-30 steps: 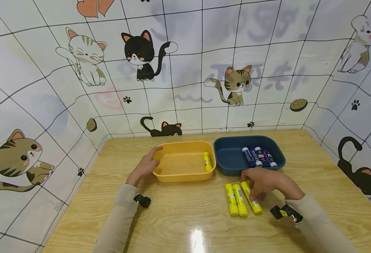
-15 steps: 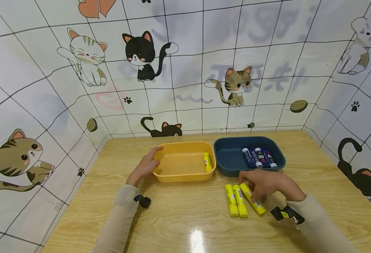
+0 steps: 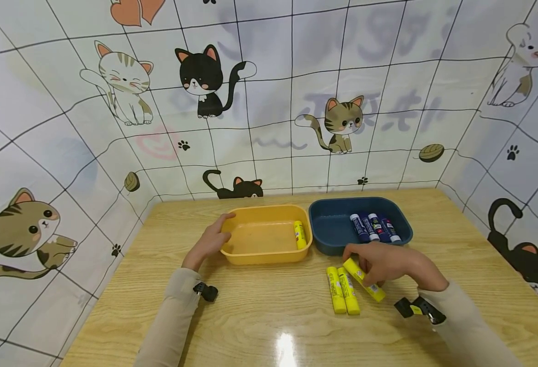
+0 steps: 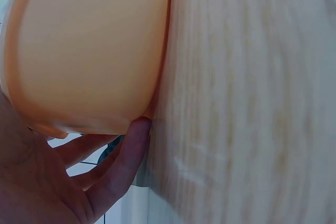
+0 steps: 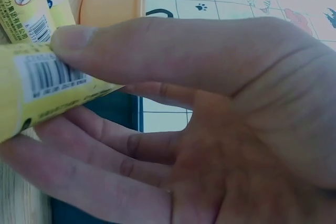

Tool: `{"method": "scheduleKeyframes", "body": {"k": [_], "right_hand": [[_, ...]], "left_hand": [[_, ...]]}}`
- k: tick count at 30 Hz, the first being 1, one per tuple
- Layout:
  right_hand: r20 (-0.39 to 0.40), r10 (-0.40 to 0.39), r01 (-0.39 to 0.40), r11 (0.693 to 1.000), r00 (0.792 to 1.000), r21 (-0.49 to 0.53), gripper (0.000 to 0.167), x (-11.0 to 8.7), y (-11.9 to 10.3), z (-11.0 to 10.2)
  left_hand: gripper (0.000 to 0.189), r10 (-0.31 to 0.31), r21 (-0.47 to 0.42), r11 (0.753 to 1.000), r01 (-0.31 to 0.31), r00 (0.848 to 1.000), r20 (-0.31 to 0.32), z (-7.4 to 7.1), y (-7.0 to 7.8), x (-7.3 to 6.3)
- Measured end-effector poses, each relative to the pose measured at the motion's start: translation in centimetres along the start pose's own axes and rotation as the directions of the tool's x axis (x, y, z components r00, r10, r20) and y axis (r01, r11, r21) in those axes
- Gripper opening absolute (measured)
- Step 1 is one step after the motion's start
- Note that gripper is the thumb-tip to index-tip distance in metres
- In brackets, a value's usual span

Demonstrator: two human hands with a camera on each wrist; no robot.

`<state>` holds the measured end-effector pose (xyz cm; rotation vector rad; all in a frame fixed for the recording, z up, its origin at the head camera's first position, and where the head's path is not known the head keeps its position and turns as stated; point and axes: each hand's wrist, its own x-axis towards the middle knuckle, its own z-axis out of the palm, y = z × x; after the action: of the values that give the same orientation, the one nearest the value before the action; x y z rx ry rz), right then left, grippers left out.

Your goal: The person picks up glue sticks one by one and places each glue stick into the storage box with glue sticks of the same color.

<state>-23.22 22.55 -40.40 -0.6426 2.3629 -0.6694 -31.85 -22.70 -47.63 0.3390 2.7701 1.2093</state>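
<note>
The left end of the yellow tray [image 3: 255, 257] is gripped by the left hand [image 3: 209, 242]. The right hand [image 3: 388, 260] pinches a yellow glue stick [image 3: 353, 270] between thumb and fingers, both ends jutting out, just beside two matching sticks [image 3: 349, 291].

Left tray [image 3: 260, 258] beside right tray [image 3: 330, 228] — sticks [image 3: 299, 235] in both.

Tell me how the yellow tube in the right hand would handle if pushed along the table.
The yellow tube would probably roll sideways, since its body looks round. It seems stiff, showing no bend in the grip of the right hand. Its surface looks smooth, so it may slip slightly.
</note>
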Motion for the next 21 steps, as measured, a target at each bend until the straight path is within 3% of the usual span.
{"method": "scheduleKeyframes", "body": {"k": [7,17,21], "right_hand": [[-0.038,-0.015,0.016,0.999,0.999,0.029,0.057,-0.26,-0.23,-0.14],[-0.1,-0.105,0.098,0.992,0.989,-0.08,0.056,-0.29,-0.26,-0.46],[-0.101,-0.119,0.116,0.993,0.988,-0.034,0.057,-0.36,-0.29,-0.51]], "left_hand": [[0.067,0.008,-0.004,1.0,-0.008,1.0,0.007,0.03,-0.19,0.03],[0.066,0.011,0.0,1.0,-0.011,1.0,0.01,0.02,-0.28,0.0],[0.066,0.01,-0.007,1.0,-0.01,1.0,0.01,0.02,-0.24,0.01]]}}
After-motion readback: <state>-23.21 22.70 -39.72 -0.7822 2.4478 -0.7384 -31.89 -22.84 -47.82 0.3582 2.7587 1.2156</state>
